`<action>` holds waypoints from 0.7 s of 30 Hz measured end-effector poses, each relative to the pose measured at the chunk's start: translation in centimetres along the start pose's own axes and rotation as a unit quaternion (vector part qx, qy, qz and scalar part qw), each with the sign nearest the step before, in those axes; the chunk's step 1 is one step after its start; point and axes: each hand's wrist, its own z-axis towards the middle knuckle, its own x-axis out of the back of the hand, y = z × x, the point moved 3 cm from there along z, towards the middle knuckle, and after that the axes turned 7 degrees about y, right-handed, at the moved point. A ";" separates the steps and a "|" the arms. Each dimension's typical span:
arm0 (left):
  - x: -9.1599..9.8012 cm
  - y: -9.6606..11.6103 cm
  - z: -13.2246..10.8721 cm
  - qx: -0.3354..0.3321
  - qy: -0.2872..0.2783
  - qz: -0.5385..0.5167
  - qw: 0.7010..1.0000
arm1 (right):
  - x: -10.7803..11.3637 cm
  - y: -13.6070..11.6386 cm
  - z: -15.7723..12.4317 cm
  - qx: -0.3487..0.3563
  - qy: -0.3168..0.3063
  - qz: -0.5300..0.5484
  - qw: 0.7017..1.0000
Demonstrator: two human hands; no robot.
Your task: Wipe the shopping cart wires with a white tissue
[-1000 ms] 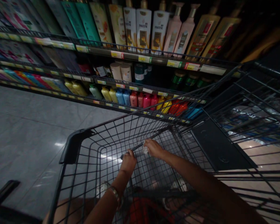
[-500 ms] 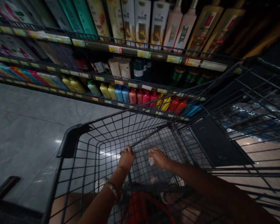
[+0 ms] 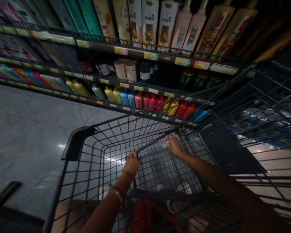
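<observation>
My left hand (image 3: 132, 162), a bracelet on its wrist, is closed around the near end of a dark bar (image 3: 147, 144) that runs slantwise across the wire shopping cart (image 3: 76, 140). A crumpled white wipe or tissue (image 3: 165, 144) is pinched in my right hand (image 3: 174, 145). That hand is close to the bar's far end, inside the cart's basket; whether the wipe touches the bar I cannot tell. Through the wire mesh my legs and a red thing (image 3: 142, 213) show below.
Shelves of shampoo bottles (image 3: 149, 22) and coloured bottles (image 3: 138, 99) stand beyond the cart, with price tags (image 3: 150, 56) along their edges. Grey tiled floor (image 3: 26, 126) lies on the left. A dark panel (image 3: 230, 147) hangs on the cart's right side, near shiny packages (image 3: 264, 126).
My right hand has moved away from me, up and to the right in the picture, with the white wipe. My left hand has kept its place on the bar.
</observation>
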 end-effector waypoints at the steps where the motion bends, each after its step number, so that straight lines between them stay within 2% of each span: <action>1: 0.0 0.0 0.1 0.000 -0.001 0.000 1.000 | -0.1 0.2 0.8 -0.021 0.005 -0.006 1.000; 4: -0.3 0.0 0.2 -0.005 -0.001 -0.005 1.000 | -1.3 0.3 1.5 -0.054 -0.015 -0.023 0.998; 10: -0.6 -0.3 0.4 -0.017 0.007 -0.011 1.000 | -2.7 -0.2 -0.3 -0.023 -0.054 -0.027 0.998; 18: -0.7 -0.3 0.5 -0.016 0.021 -0.011 1.000 | -3.3 2.0 -5.1 0.005 -0.103 0.019 0.995; 21: -0.7 -0.4 0.4 -0.014 0.025 -0.012 1.000 | -3.3 3.0 -6.3 0.004 -0.177 0.085 0.980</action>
